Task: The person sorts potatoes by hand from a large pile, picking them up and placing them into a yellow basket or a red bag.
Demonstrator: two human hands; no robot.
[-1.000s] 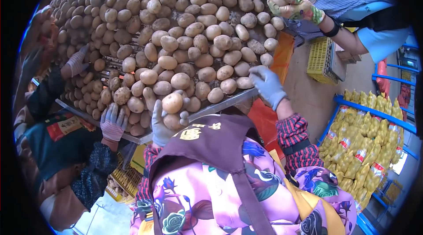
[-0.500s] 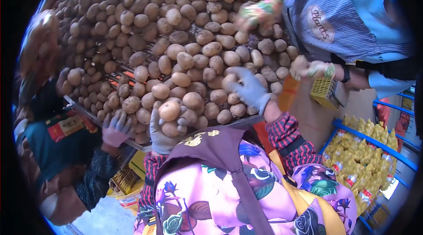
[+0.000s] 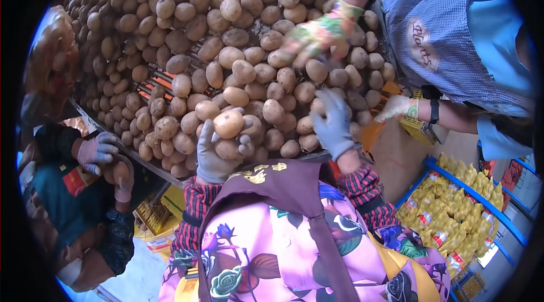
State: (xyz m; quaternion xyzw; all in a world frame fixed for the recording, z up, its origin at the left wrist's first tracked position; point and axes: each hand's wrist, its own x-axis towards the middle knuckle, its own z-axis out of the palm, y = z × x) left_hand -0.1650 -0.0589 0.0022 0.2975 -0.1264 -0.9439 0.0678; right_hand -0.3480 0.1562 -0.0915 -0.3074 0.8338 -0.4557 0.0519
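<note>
Potatoes (image 3: 235,96) lie heaped over a slatted metal table. My left hand (image 3: 218,152), in a grey glove, is wrapped round potatoes at the near edge; a pale one (image 3: 229,124) sits on top in its fingers, with another below it. My right hand (image 3: 334,125), gloved in grey too, rests at the right part of the heap with its fingers spread over the potatoes. Some of its fingertips touch a potato, and nothing shows gripped in it.
At the right, a co-worker's patterned glove (image 3: 323,33) reaches over the heap; their other hand (image 3: 396,108) is near a yellow crate (image 3: 418,126). Left, another co-worker's gloved hands (image 3: 97,153) hold a potato. Yellow net bags (image 3: 453,205) fill a blue-railed cart (image 3: 479,194).
My right hand has moved slightly right and no longer has the potato at its fingertips. The left co-worker's hand has left the table edge. The right co-worker's patterned glove has moved toward me.
</note>
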